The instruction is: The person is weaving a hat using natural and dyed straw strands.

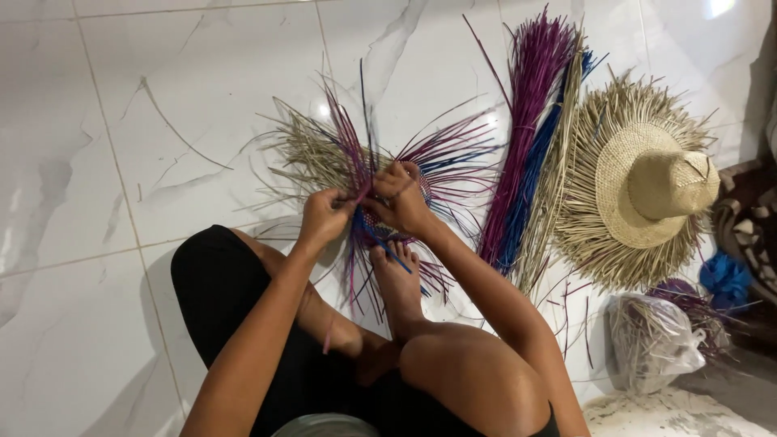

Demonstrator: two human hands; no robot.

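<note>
Woven piece [380, 174]: purple, blue, tan strands fanning outward

We sit on the floor [162, 121], half-woven piece [380, 174] straight ahead under our toes. Right of it lies a strand bundle [526, 137], then a finished hat [647, 186] further right. Nearer us, below the hat, a plastic bag [660, 340] of strands.
</note>
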